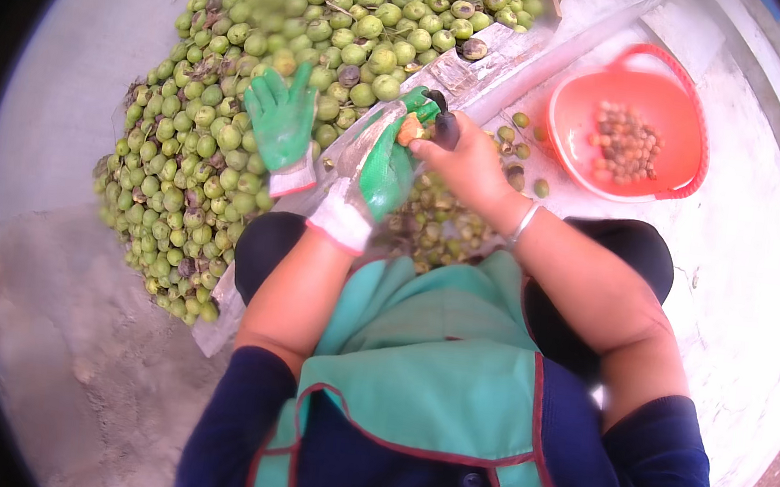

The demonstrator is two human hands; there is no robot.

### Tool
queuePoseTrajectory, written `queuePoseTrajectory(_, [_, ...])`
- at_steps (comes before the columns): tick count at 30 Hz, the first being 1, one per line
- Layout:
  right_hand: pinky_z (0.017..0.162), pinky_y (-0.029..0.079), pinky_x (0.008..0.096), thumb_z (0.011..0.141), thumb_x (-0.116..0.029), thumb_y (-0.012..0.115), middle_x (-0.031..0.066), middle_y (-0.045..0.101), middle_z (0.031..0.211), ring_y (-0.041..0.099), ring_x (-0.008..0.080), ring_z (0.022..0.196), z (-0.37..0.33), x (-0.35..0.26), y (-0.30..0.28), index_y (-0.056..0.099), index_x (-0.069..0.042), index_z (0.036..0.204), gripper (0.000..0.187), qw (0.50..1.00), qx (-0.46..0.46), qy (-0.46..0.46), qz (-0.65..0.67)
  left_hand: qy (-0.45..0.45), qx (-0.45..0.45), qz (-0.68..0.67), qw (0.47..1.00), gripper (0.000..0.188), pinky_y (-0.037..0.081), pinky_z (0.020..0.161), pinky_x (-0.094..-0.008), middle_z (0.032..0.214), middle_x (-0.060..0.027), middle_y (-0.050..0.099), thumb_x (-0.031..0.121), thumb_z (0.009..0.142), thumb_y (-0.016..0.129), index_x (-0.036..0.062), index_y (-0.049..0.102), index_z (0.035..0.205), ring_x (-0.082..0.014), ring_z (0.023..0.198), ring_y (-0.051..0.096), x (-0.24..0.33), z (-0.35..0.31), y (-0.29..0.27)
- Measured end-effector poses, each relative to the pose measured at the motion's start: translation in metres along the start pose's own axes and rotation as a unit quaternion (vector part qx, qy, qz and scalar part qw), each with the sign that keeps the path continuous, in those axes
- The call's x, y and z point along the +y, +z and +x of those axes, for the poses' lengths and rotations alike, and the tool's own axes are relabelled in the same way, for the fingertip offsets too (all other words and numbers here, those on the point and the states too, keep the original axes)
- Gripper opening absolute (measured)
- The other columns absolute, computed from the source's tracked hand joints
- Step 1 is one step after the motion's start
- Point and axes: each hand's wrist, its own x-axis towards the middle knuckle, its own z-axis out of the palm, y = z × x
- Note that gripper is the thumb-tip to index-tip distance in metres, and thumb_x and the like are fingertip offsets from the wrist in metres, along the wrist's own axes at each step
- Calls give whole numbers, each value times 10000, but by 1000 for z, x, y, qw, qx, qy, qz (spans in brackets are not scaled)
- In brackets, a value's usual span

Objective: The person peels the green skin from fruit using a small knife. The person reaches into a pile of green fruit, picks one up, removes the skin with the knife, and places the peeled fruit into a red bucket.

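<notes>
My left hand [383, 175], in a green-coated glove with a white cuff, is closed around a walnut [410, 130] whose pale brownish side shows between the fingers. My bare right hand [477, 166] grips the black handle of a small tool [446, 130], probably a knife; its blade is hidden against the walnut. The right thumb presses close to the nut. Both hands meet above a pile of cut green husks [444, 221] between my knees. An unworn green glove [281, 125] lies to the left, on the edge of a heap of green-husked walnuts [202, 150].
A red plastic basket [563, 138] holding brown shelled-out walnuts [625, 142] stands at the right. A worn wooden board [468, 71] runs diagonally along the heap. Several loose green pieces [517, 148] lie between board and basket. Concrete floor [93, 309] surrounds the heap.
</notes>
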Motion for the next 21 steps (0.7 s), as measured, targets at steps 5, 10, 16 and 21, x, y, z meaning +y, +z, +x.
queuePoseTrajectory(5, [633, 520, 274, 841, -137, 703, 57, 660, 820, 636, 113, 690, 5, -5, -11, 573, 18, 993, 254, 993, -35, 65, 90, -69, 30, 177, 981, 368, 499, 867, -266, 1142, -65, 588, 212, 960, 555, 6, 535, 1265, -130, 1001, 582, 25, -7, 18])
queuePoseTrajectory(10, [614, 518, 312, 866, -243, 674, 95, 640, 777, 647, 176, 669, 5, -17, -15, 560, 18, 933, 292, 988, -72, 92, 103, -96, 2, 136, 986, 374, 515, 813, -286, 1103, -57, 609, 304, 998, 470, 37, 545, 1249, -137, 915, 613, 11, 2, -19])
queuePoseTrajectory(16, [705, 483, 421, 880, -338, 609, 208, 619, 789, 625, 355, 777, 2, -27, -26, 562, 7, 914, 349, 985, -65, -15, -162, -101, 16, -10, 995, 426, 555, 775, -372, 1132, -110, 627, 343, 976, 463, 27, 528, 1254, -224, 898, 656, 19, -3, -9])
queuePoseTrajectory(21, [711, 485, 437, 885, -338, 600, 207, 642, 799, 631, 373, 780, -7, -35, -28, 589, -7, 919, 334, 979, -79, -35, -184, -141, 18, -13, 990, 407, 551, 766, -335, 1132, -86, 630, 334, 987, 447, 36, 546, 1245, -186, 898, 649, 29, 1, -10])
